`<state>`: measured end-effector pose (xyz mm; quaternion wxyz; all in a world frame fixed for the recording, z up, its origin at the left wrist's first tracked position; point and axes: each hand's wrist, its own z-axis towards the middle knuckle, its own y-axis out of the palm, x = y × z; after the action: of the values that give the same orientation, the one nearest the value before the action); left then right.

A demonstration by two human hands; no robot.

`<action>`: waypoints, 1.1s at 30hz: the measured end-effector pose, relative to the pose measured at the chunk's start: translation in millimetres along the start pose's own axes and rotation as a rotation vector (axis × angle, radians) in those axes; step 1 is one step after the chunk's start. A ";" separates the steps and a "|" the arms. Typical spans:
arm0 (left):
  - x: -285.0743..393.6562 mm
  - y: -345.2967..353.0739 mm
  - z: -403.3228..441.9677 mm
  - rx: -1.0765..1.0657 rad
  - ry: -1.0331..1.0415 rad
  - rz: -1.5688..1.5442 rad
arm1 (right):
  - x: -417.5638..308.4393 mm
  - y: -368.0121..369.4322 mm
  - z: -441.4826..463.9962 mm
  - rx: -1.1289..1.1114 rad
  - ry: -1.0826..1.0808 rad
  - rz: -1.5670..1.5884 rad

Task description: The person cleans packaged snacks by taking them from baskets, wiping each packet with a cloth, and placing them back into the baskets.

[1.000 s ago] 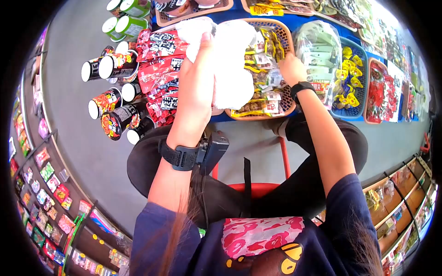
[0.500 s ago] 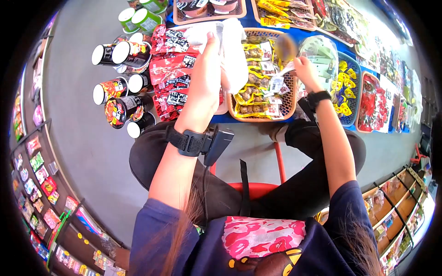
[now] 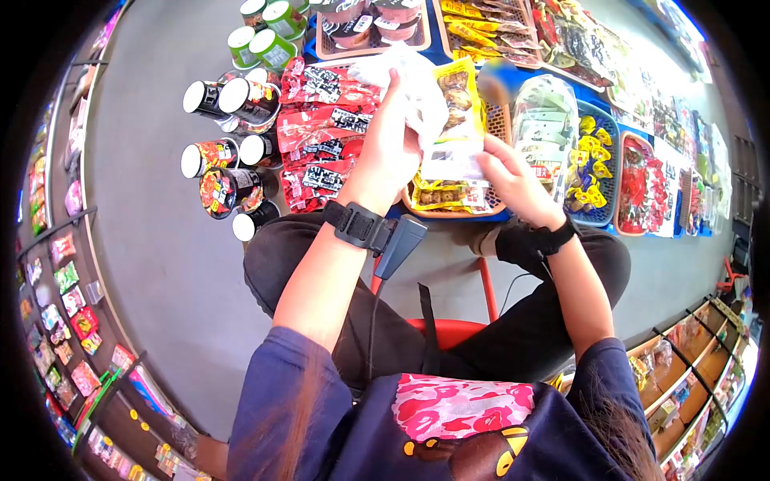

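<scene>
A white cloth (image 3: 413,88) is gripped in my left hand (image 3: 393,144), its thumb pointing up. Pinched at its lower end by my right hand (image 3: 517,184) is a yellow snack packet (image 3: 461,100) with a clear window and a whitish label. The packet is upright, close to the cloth, above a tan basket (image 3: 499,128) where similar yellow packets (image 3: 445,195) lie. Left of the cloth are red packets (image 3: 325,132) in rows. A clear bag of pale green packs (image 3: 545,132) lies to the right of my right hand.
A blue basket (image 3: 616,164) of yellow-wrapped items and a pink basket (image 3: 624,192) of red packets stand at right. Black cups (image 3: 212,148) and green cups (image 3: 273,50) stand at left. Shelves (image 3: 120,240) line the left edge. A red stool (image 3: 457,333) is below.
My right hand has lifted a yellow packet from the basket and brought it left beside the cloth. The cloth in my left hand has shifted slightly right. The view has moved a little.
</scene>
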<state>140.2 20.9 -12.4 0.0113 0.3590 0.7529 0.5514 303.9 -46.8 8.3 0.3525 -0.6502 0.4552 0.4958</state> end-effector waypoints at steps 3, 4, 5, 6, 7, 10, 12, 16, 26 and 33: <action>-5.2 -4.3 2.5 -0.045 -0.036 0.195 | -7.9 1.6 -3.6 -0.030 -0.065 -0.073; -4.6 4.4 -3.3 -0.084 -0.011 0.221 | -10.6 0.9 -5.2 -0.030 -0.065 -0.072; -5.7 7.7 -6.3 -0.084 -0.012 0.222 | -13.7 -0.8 -6.2 -0.069 -0.073 -0.121; -6.7 9.9 -7.9 -0.077 0.016 0.289 | -14.9 -3.1 -5.8 -0.108 -0.081 -0.170; -6.4 12.1 -8.7 -0.070 0.045 0.357 | -13.4 -5.6 -4.4 -0.107 -0.083 -0.169; -2.3 13.6 -10.3 -0.076 0.029 0.315 | -10.3 -15.7 -4.0 -0.233 0.227 -0.119; -0.9 16.8 -11.1 -0.081 0.037 0.302 | -1.7 -21.2 -0.1 -0.243 0.388 -0.009; -2.7 20.1 -12.0 -0.043 0.097 0.287 | 37.2 -7.7 11.8 0.103 0.487 0.416; 1.9 23.0 -14.4 -0.107 0.064 0.289 | 29.3 -25.8 35.9 0.096 0.287 1.483; 2.3 25.6 -18.6 -0.210 0.053 0.260 | 10.5 -44.0 36.0 0.184 0.140 1.388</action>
<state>144.3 10.4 17.2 -0.0423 0.4356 0.6386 0.6330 334.7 -1.8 -10.8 -0.0219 -0.2074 0.8265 0.5229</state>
